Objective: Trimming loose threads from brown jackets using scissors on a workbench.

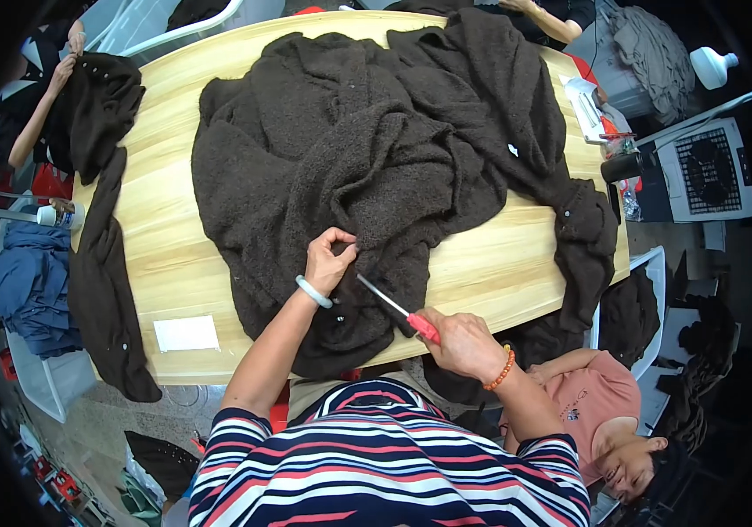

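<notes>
Your left fingers (338,235) pinched close, catch unclear, dark-brown fleecy garment (376,206) beneath, your right fingers (434,318) wrapped around red-handled tool (423,328).

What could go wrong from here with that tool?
Jab: the right hand holds a red-handled tool with its metal tip close to the left hand; a slip might poke the fingers.
Snag: the tip is also right by the fuzzy brown cloth, so it could catch a thread.
</notes>
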`<state>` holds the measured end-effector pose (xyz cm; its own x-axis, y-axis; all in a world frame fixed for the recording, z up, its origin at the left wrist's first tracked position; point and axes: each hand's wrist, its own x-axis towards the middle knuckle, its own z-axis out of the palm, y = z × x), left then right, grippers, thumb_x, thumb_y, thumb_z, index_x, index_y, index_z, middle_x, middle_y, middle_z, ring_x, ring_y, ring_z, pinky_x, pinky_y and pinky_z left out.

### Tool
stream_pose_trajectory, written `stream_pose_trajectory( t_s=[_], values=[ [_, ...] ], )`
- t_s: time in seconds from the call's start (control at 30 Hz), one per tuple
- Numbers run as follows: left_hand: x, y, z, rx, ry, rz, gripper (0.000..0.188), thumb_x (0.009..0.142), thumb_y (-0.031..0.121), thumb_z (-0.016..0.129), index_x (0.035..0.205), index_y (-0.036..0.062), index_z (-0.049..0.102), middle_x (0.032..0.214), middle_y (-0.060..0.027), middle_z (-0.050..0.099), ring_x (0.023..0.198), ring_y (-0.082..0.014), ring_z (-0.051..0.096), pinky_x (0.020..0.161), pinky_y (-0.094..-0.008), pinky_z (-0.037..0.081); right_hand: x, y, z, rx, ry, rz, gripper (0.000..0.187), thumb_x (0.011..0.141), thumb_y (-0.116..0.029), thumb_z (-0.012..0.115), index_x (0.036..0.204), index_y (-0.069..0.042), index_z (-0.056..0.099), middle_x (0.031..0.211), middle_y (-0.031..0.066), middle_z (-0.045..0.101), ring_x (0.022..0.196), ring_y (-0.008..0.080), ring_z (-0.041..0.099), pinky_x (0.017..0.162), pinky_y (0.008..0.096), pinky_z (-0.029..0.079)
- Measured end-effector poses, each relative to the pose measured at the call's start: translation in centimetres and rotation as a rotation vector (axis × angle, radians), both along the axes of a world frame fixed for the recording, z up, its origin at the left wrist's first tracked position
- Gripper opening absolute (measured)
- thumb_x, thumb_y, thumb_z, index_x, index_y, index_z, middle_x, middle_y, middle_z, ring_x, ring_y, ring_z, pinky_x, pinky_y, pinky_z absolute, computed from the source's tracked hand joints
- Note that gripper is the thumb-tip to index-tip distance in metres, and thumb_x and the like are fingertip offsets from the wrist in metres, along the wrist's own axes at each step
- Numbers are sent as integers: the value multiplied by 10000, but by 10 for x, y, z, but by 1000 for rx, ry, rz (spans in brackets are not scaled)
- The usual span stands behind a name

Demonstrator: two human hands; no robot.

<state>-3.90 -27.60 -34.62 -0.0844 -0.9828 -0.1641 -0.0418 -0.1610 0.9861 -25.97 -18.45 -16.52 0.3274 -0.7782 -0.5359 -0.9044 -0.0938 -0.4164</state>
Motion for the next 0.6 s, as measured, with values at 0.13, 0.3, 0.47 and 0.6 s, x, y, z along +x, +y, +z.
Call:
stream_pose_trajectory(
  t_s=[0.13, 0.3, 0.47, 0.6],
  values=[
    [1, 7, -6, 9, -33, 35, 157, 818, 84, 678, 937, -9, 637, 860, -63, 661, 840, -121, 604, 784, -270, 473, -1, 7, 0, 67, -8, 67, 278, 867, -185, 597, 1133, -108, 573, 725, 204, 655, 720, 387, 660, 681, 479, 519],
    [10, 44, 17, -190, -214, 158, 434, 835, 93, 684, 1237, 10, 540, 1138, -133, 612, 1049, -231, 576, 939, -337, 441, -9, 10, -2, -60, -67, -110, 274, 873, -181, 621, 1132, -101, 579, 796, 195, 657, 760, 395, 647, 699, 463, 515],
    [24, 104, 27, -270, -523, 113, 641, 837, 121, 696, 1400, 0, 414, 1279, -187, 538, 1190, -339, 501, 1015, -384, 401, -8, 16, -5, -35, -149, -122, 292, 853, -131, 629, 1138, -101, 577, 877, 184, 666, 803, 389, 647, 721, 455, 517],
    [25, 105, 14, -261, -468, 170, 471, 854, 67, 676, 1291, -25, 528, 1145, -136, 582, 964, -202, 585, 792, -276, 466, -2, 23, -11, -24, -147, -21, 315, 832, -109, 611, 1140, -76, 555, 824, 193, 672, 779, 376, 665, 710, 460, 524]
  ],
)
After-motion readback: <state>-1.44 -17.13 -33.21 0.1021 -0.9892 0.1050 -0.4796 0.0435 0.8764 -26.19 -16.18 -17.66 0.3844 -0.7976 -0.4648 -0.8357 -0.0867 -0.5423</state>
